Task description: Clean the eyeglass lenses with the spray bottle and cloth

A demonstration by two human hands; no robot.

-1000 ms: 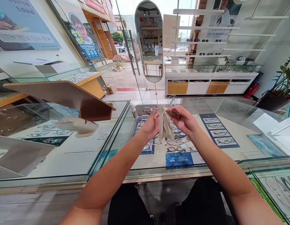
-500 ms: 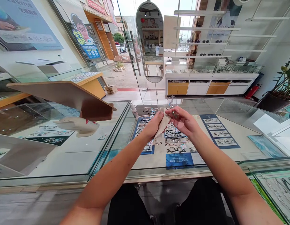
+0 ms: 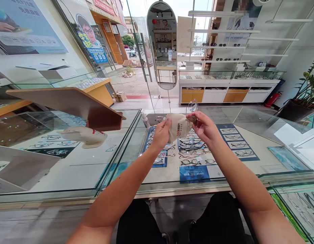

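Above the glass counter, my left hand (image 3: 161, 135) pinches the left side of a beige cloth (image 3: 177, 128) with dark and red print, which hangs spread with its print facing me. My right hand (image 3: 204, 126) has its fingers closed on a pair of thin-framed glasses (image 3: 193, 107) at the cloth's right edge. One round lens sticks up above the fingers; the rest of the frame is partly hidden by them. Below both hands, rows of eyeglasses (image 3: 191, 162) lie inside the counter.
A small white bottle (image 3: 145, 120) stands on the counter left of my hands. Further left are a brown angled stand (image 3: 70, 101) and a beige hand-shaped display (image 3: 87, 137). An oval mirror (image 3: 162, 47) stands beyond the counter. A potted plant (image 3: 305, 91) is at the right.
My hands have moved apart: the left slightly left, the right slightly right with the glasses. The cloth, bunched and narrow before, is now spread out with its print showing.
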